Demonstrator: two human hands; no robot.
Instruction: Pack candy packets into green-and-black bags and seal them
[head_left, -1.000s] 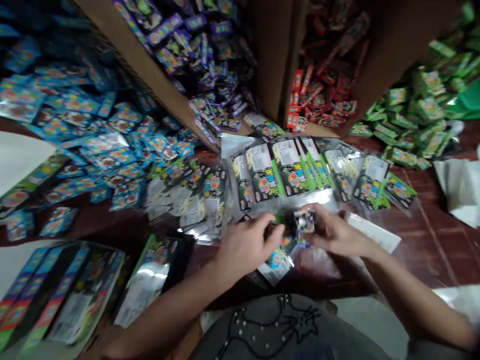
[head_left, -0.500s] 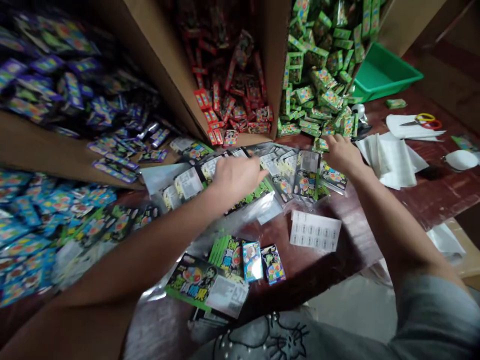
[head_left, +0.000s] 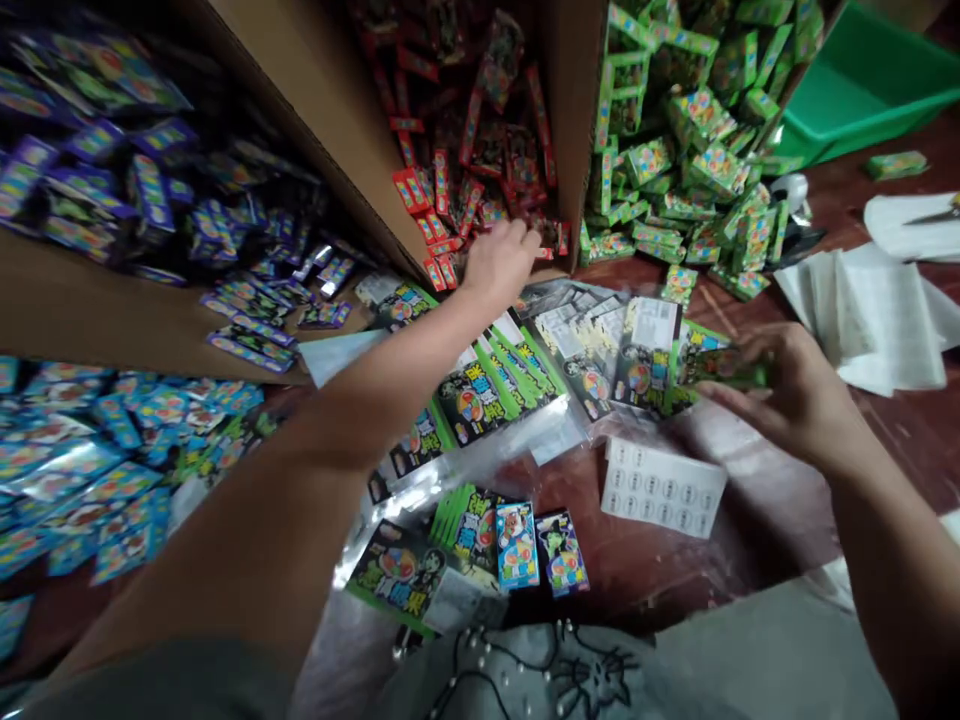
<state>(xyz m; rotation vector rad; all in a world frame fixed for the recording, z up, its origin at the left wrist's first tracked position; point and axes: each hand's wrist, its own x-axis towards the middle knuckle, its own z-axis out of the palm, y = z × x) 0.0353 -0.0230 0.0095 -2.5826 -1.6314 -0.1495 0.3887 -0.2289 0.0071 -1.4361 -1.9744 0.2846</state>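
Observation:
My left hand is at the front of the carton of small red boxes. Its fingers curl down among them, and the fingertips are hidden. In my right hand a small green box is pinched between thumb and fingers, above the right end of the spread bags. Printed black-and-green bags lie fanned out below my left forearm. Closer to me, a small blue box and a small purple box lie side by side, next to another printed bag.
Green boxes are heaped at the back right, beside a green tray. Purple packs and blue packs fill the left. A sticker sheet and white papers lie on the red-brown table. Cardboard walls divide the heaps.
My left hand has moved from the bags up into the red boxes. My right hand has come back from the green heap toward me with a green box. The view has shifted slightly.

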